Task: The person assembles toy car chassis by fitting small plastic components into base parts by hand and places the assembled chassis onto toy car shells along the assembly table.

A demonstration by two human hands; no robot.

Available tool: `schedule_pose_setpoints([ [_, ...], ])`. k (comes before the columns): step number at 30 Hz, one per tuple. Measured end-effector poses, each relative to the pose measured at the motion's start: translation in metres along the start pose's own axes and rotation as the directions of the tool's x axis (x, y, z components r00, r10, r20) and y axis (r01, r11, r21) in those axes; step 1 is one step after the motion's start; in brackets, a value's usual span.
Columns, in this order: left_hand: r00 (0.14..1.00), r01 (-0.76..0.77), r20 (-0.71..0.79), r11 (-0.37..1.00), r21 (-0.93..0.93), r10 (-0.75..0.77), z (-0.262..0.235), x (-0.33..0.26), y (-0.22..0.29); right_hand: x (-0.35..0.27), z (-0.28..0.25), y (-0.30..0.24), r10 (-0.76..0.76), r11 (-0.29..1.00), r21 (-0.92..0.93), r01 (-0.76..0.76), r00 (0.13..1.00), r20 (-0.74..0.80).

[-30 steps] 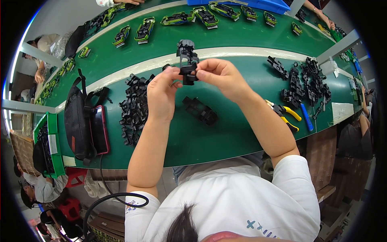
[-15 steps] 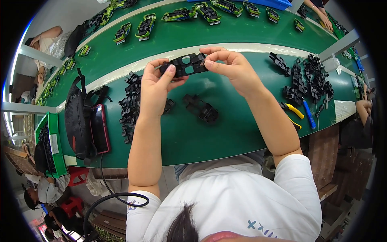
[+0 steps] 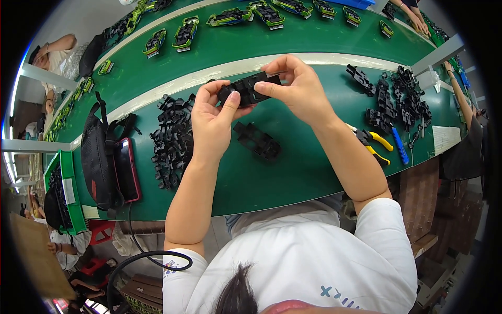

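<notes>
A black plastic toy-car chassis (image 3: pixel 243 92) is held above the table between both hands. My left hand (image 3: pixel 213 118) pinches its left end between thumb and fingers. The other end is gripped by my right hand (image 3: pixel 299 89), thumb on the near face and fingers behind. Below them a second black chassis (image 3: pixel 257 142) lies on the green table (image 3: pixel 251 183). A heap of small black plastic parts (image 3: pixel 170 144) sits left of my left forearm. Several more black chassis pieces (image 3: pixel 384 102) lie to the right of my right hand.
Yellow-and-black pliers (image 3: pixel 380 141) and a blue-handled tool (image 3: pixel 400 146) lie at the right. A black bag (image 3: pixel 98 162), a red-edged phone (image 3: pixel 128 170) and a green crate (image 3: pixel 78 201) are at the left. Green toy-car bodies (image 3: pixel 185 34) line the far surface.
The held chassis has been tilted, its right end higher and its openings less visible. My left hand has moved right, closer to my right hand. A brown panel has appeared at lower left.
</notes>
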State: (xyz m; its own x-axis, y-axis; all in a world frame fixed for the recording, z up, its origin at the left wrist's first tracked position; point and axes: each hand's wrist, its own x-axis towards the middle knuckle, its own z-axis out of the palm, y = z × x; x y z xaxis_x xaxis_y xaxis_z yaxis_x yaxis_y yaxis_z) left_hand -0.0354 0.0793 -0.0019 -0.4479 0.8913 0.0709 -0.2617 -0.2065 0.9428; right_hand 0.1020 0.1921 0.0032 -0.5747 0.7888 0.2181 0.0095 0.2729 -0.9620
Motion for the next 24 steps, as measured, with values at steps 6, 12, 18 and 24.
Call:
schedule_pose_setpoints([
  [6, 0.995, -0.099, 0.006, 0.991, 0.093, 0.099, 0.004, -0.002, -0.002, 0.003, -0.007, -0.011, 0.24, 0.956, 0.135, -0.259, 0.96, 0.147],
  [12, 0.998, -0.02, -0.065, 0.996, 0.086, 0.026, 0.004, -0.002, 0.005, 0.003, -0.007, -0.019, 0.32, 0.923, 0.155, -0.353, 0.925, 0.203],
  [18, 0.997, -0.054, -0.043, 0.993, 0.109, 0.059, 0.005, -0.003, 0.005, 0.001, -0.005, -0.011, 0.268, 0.943, 0.141, -0.302, 0.939, 0.217],
  [24, 0.993, -0.107, -0.034, 0.987, 0.12, 0.112, 0.007, -0.006, 0.005, 0.001, -0.005, -0.016, 0.319, 0.911, 0.193, -0.364, 0.919, 0.231],
])
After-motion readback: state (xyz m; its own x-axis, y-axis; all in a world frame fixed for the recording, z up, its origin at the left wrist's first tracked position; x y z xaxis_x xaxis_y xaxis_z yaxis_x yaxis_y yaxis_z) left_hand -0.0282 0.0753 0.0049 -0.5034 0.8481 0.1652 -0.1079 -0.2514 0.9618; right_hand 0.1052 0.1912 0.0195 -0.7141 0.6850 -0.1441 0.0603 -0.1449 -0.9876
